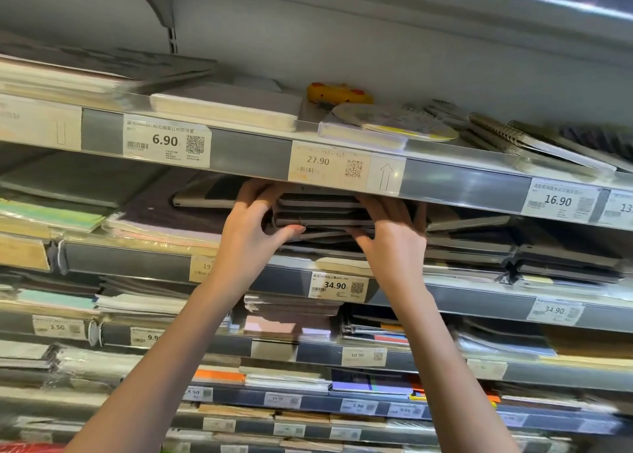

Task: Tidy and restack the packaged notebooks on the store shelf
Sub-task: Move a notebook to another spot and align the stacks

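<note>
Gripping dark notebook stack [318,209] between left hand [251,228] and right hand [390,233], fingers curled round ends.

We read 6.90 on the white price tag [166,141] on the top shelf rail, and 27.90 on the faded tag [329,166] beside it, next to a slip with an upward arrow [386,177]. Further right a tag [561,201] shows 16.90. On the rail below, two tags say 34.90 [338,286] [555,311]. Lower ones give 3.50 [58,327] and 10.90 [363,356]; the small Chinese print is too fine to read
</note>
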`<state>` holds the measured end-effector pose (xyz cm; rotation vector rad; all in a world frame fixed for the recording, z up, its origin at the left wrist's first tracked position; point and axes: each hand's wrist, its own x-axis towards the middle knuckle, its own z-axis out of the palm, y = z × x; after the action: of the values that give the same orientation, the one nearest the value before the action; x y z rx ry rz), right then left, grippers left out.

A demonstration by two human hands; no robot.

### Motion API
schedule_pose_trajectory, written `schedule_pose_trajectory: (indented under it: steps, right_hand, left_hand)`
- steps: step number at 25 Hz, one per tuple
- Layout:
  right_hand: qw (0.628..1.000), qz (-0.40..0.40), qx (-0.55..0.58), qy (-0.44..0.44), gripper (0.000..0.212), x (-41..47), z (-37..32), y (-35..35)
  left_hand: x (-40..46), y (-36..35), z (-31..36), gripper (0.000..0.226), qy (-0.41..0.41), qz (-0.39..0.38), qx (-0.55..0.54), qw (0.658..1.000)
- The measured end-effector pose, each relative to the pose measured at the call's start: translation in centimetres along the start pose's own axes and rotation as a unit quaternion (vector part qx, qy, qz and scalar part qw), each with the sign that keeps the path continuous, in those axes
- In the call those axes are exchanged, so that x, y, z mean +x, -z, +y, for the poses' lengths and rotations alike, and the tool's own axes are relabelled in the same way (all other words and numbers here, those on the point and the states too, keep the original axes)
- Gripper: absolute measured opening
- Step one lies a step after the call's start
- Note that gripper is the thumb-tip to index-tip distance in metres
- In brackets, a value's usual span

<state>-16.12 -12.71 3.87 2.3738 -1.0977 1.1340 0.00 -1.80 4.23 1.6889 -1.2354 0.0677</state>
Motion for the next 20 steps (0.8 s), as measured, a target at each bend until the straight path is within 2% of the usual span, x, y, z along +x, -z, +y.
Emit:
schedule_pose_trajectory:
  steps: [3,7,10,11,13,15,18,20]
  right_hand:
    - [1.0,0.017,-0.008,0.009,0.055,0.0,0.1,0.2]
    - [0.998,0.048,-0.043,-0.007,0.032,-0.4,1.0,1.3]
    - [0.998,0.033,-0.048,-0.038,0.043,-0.5,1.5,1.7]
    - [0.998,0.023,-0.054,-0.04,0.045,-0.4,1.4,1.9]
    - [0.994,-0.064,-0.039,-0.074,0.042,-0.1,0.9,2.4]
    - [0.988,-0.111,-0.003,-0.11,0.044,0.0,0.9,2.3]
    - [0.993,-0.037,0.037,-0.107,0.043,-0.1,0.8,1.6]
    - [0.993,-0.023,0.036,-0.11,0.043,0.1,1.2,1.0]
  left_hand:
    - [-0.3,-0.2,-0.3,0.048,0.023,0.03,-0.027,0.999]
    - [-0.1,-0.7,0.4,0.048,0.026,0.023,-0.062,0.997]
    - [0.2,-1.4,0.8,0.05,0.0,0.022,-0.044,0.999]
    - [0.5,-1.5,0.7,0.05,0.009,0.022,-0.039,0.999]
    - [1.2,-1.7,0.3,0.051,0.028,0.025,-0.033,0.999]
    - [1.7,-1.7,0.1,0.05,0.013,0.029,-0.03,0.999]
    - [1.7,-1.5,-0.3,0.052,0.001,0.026,-0.004,1.0]
    - [1.4,-0.9,-1.2,0.055,0.025,0.025,0.019,0.999]
